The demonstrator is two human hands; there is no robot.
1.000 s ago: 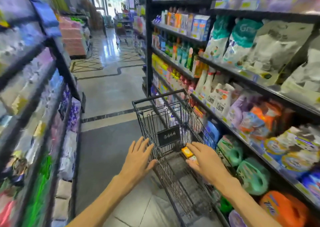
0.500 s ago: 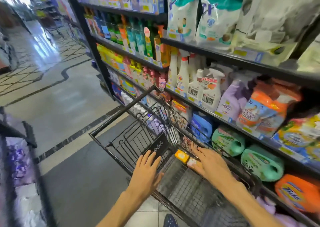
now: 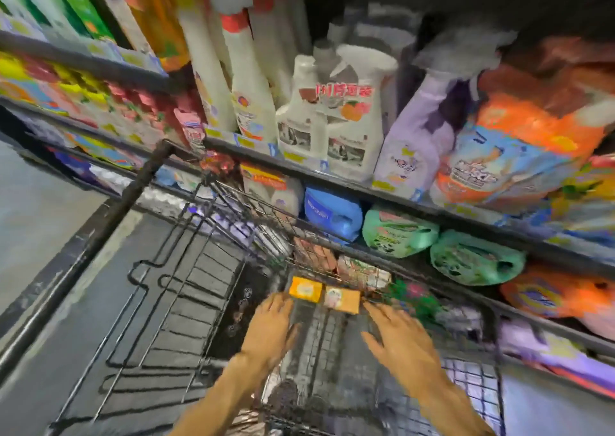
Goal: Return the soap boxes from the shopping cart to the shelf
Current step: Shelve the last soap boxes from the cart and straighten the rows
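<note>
- While both bare forearms reach down into the shopping cart point(image 3: 186, 302), the left hand point(image 3: 271, 332) and the right hand point(image 3: 399, 339) hover low over its wire bottom, each with fingers straight and loosely spread, gripping nothing.
- Two soap boxes lie side by side and touching at the far end of the basket: a yellow soap box point(image 3: 305, 289) just ahead of the left fingertips, and an orange soap box with a pale picture point(image 3: 342, 299) between the two hands.
- Whether the left fingertips touch the yellow box cannot be told through the motion blur; the right fingertips sit just beside the orange one.
- More packets, reddish and green, lie against the cart's right wall near the right hand, too smeared to name.
- Beyond the cart's black wire side stands a dark metal shelf point(image 3: 332, 176) with price tags along its edges.
- White spray bottles point(image 3: 352, 119) and a lilac spray bottle point(image 3: 416, 136) stand upright on the middle tier, with orange refill bags point(image 3: 519, 146) to their right.
- Below them lie a blue jug point(image 3: 329, 212) and green jugs point(image 3: 399, 232) on their sides.
- Grey floor point(image 3: 40, 202) with a dark stripe runs off to the left of the cart.
</note>
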